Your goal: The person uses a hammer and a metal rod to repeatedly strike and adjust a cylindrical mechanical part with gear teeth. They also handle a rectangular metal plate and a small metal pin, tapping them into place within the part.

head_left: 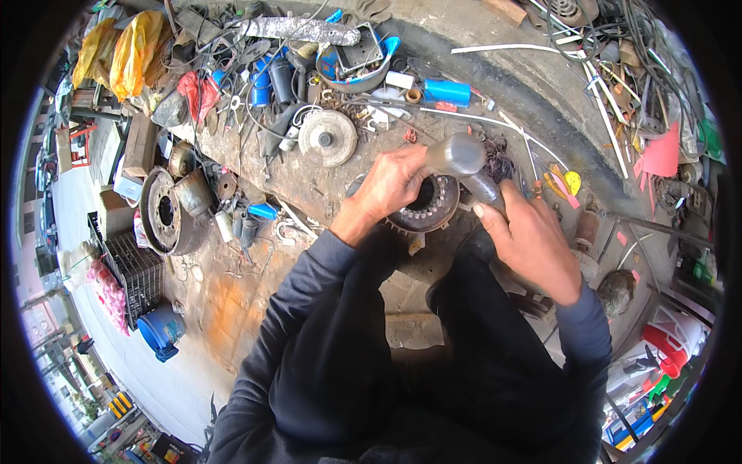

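Note:
My right hand (536,243) grips the dark metal handle of a hammer (454,155), whose grey head is blurred just right of my left fingertips. My left hand (388,179) is closed above a dark round metal part (429,210) with a toothed outer edge and a ring of small bright pieces round its dark centre; what its fingers hold is hidden by the hammer head and the fingers. The round part lies between my shoes, partly covered by my left hand. A tangle of dark wire sits just beyond the hammer.
Beyond my hands lie a metal disc (327,138), a blue cylinder (447,93), a basin of parts (352,66) and white strips. At left stand a rusty drum (161,226), a black crate (131,274) and a blue bucket (158,330). Scrap and a pink sheet (661,155) crowd the right.

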Demonstrator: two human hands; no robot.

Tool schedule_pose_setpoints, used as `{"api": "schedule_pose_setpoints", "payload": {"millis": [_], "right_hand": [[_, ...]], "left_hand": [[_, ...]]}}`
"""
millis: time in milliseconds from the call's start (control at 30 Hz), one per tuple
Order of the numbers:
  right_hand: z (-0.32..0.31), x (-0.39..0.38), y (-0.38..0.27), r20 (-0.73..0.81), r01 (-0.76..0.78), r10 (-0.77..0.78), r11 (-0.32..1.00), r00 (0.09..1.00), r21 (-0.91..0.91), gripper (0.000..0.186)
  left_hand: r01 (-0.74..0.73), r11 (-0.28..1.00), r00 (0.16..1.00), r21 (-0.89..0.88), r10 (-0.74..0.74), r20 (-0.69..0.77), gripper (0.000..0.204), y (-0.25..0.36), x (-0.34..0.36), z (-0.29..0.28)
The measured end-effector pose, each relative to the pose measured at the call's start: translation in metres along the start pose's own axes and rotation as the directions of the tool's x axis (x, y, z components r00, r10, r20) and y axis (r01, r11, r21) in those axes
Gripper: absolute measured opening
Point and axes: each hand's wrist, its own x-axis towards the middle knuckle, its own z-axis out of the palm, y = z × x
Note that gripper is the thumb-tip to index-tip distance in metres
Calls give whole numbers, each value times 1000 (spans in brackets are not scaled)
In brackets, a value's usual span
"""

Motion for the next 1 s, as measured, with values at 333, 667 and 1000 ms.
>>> {"api": "schedule_pose_setpoints", "payload": {"millis": [333,667,1000], "right_hand": [[16,-13,9,-113,10,3,993,994,120,32],[33,-20,32,-145,-95,172,900,974,426,33],[43,-19,33,-95,-140,204,878,974,458,30]], "left_hand": [[-24,1000,999,-6,23,-25,9,-3,-1,5],[106,994,994,-33,-107,-9,9,-4,-5,7],[173,980,976,-98,-184,-117,9,-21,-10,6]]}}
